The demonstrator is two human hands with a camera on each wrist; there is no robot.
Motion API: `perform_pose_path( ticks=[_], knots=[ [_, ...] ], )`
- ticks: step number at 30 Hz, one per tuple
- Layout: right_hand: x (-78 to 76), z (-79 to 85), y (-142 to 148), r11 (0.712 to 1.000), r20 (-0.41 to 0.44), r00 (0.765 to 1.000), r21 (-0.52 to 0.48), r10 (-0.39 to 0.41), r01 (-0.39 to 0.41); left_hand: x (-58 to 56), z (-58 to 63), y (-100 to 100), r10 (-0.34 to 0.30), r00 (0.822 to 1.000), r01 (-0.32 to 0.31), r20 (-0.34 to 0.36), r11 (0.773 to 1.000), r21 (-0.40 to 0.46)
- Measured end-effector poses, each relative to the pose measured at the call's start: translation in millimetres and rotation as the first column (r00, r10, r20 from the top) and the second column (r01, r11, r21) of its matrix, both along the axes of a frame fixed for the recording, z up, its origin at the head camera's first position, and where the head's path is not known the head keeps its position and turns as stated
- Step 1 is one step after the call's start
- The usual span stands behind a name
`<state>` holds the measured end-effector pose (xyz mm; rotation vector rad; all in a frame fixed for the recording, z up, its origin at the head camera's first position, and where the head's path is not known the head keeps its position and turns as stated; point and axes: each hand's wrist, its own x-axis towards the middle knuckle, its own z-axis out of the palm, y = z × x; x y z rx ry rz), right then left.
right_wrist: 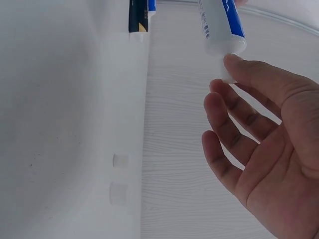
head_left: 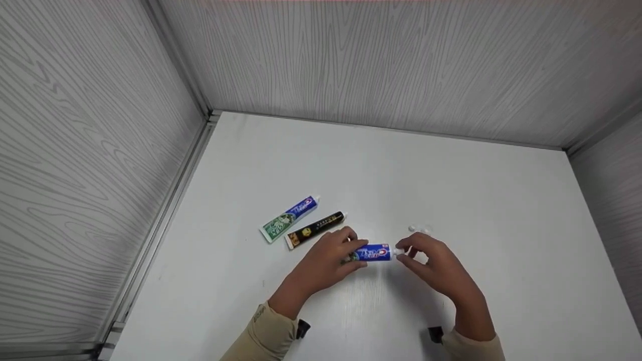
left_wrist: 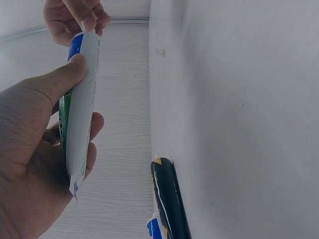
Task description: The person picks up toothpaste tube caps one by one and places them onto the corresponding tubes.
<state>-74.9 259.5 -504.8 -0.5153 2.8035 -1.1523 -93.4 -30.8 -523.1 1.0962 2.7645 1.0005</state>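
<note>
My left hand (head_left: 331,258) grips a blue, green and white toothpaste tube (head_left: 376,252) round its body, holding it sideways above the white table. At the tube's right end, my right hand (head_left: 439,263) pinches the small white cap (right_wrist: 227,71) between thumb and fingertips. The other right fingers are spread and loosely bent in the right wrist view. In the left wrist view the tube's plain white back (left_wrist: 82,109) shows, its crimped end near the palm. Left of my hands lie a black toothpaste tube (head_left: 316,230) and another blue and green toothpaste tube (head_left: 290,219), side by side.
Two small white caps (head_left: 412,228) rest on the table (head_left: 381,170) just beyond my right hand. Grey wood-grain walls (head_left: 351,60) stand along the table's back and sides. A black object (head_left: 303,329) shows at my left cuff, another (head_left: 436,334) by my right cuff.
</note>
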Motion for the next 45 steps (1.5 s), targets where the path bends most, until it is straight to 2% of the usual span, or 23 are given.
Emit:
perform_pose_path(
  ticks=[11,16,20,24,37,41,45],
  knots=[
    [-1.4,-2.5,4.4,0.997,0.083,0.994,-0.039,0.067,-0.064,-0.1,-1.5,-1.0,-0.022,1.0,0.022,0.001,1.0,-0.005],
    [-0.4,-2.3,4.4,0.999,0.092,0.995,-0.025,0.046,-0.044,-0.8,-4.5,-1.0,-0.024,1.0,0.024,-0.011,1.0,0.003],
    [1.1,-1.9,3.6,1.0,0.077,0.997,-0.022,0.013,-0.011,-0.8,-5.5,-1.0,-0.021,1.0,0.021,-0.007,1.0,0.007],
    [2.6,-1.1,3.2,0.999,0.023,1.0,-0.053,-0.005,0.006,-0.4,-5.1,-1.4,-0.021,1.0,0.021,0.011,1.0,0.008],
    [1.7,-3.6,3.5,0.99,-0.074,0.996,-0.122,0.056,-0.065,0.6,-4.5,-0.9,-0.023,1.0,0.023,0.009,1.0,-0.003],
    [0.1,-4.4,4.0,0.986,-0.063,0.994,-0.14,0.088,-0.096,0.9,-4.4,-1.0,-0.02,1.0,0.02,0.002,1.0,-0.013],
    [0.0,-3.7,4.1,0.989,-0.015,0.996,-0.117,0.087,-0.088,1.0,-4.5,-1.0,-0.021,1.0,0.021,-0.001,1.0,-0.012]
  ],
)
